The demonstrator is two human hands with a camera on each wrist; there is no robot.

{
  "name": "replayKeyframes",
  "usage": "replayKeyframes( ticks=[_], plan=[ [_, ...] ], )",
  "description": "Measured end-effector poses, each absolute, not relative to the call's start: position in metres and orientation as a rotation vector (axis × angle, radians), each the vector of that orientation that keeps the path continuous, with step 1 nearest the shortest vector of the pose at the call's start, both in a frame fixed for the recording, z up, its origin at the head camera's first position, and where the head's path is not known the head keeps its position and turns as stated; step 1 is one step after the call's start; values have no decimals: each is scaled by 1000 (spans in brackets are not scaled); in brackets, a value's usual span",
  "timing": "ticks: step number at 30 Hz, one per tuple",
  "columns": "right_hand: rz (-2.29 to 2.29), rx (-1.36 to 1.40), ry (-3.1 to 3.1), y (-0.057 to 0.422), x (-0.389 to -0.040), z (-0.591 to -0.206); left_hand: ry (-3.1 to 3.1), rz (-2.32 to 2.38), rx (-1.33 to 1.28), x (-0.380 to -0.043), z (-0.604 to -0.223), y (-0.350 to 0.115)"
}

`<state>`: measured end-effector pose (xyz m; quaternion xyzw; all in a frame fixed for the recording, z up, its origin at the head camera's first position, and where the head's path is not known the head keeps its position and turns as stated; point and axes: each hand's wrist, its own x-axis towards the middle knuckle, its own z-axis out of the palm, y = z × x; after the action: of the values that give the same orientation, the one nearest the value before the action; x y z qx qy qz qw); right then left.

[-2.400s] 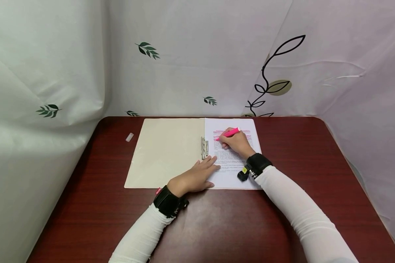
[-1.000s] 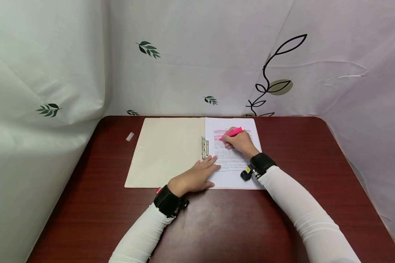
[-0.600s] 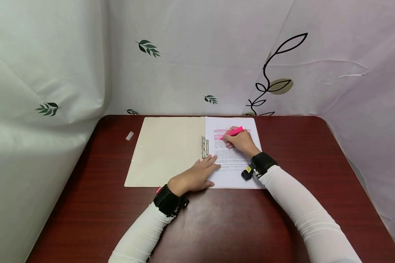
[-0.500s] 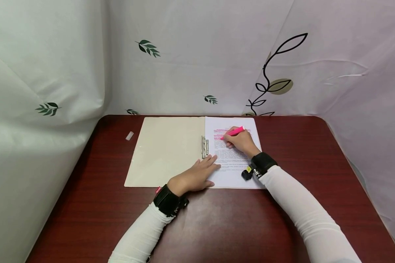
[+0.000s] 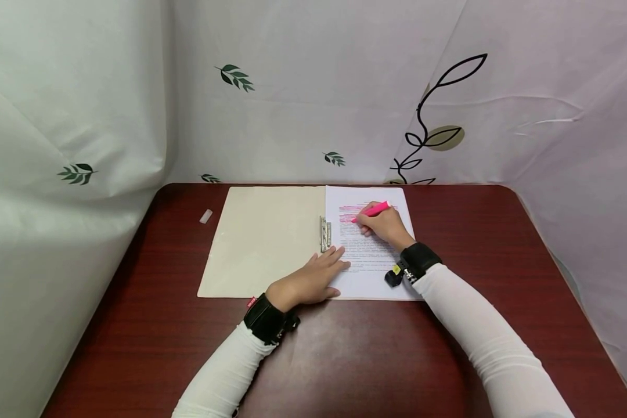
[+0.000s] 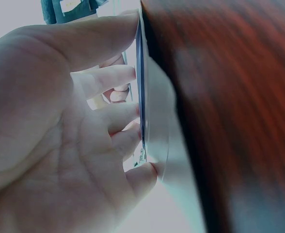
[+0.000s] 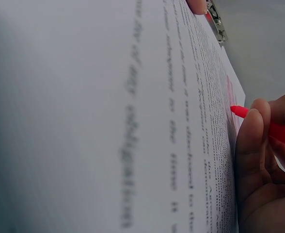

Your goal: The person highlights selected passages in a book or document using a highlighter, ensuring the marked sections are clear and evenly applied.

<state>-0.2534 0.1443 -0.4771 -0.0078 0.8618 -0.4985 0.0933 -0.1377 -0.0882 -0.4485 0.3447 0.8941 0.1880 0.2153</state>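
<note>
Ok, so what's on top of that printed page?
Pink marks run along the upper lines of the page, the right hand holds a pink highlighter over it, and the left hand rests partly on its lower left. Whatever either hand covers can't be seen.

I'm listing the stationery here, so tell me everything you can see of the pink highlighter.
The pink highlighter is bright and plastic-looking, with a paler rear end and a narrowed, uncapped tip. The right hand holds it slantwise, curled fingers hiding part of it. The tip slopes down to the left at the upper half of the printed page, by the pink-marked lines; whether it touches is hard to tell. No lettering can be made out.
</note>
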Motion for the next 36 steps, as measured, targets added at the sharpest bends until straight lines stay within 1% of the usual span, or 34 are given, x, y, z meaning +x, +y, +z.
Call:
replayKeyframes(
  ticks=[36],
  plan=[
    [-1436,16,2568,160,-252,-475,2477,505,927,-138,-450,-88]
  ],
)
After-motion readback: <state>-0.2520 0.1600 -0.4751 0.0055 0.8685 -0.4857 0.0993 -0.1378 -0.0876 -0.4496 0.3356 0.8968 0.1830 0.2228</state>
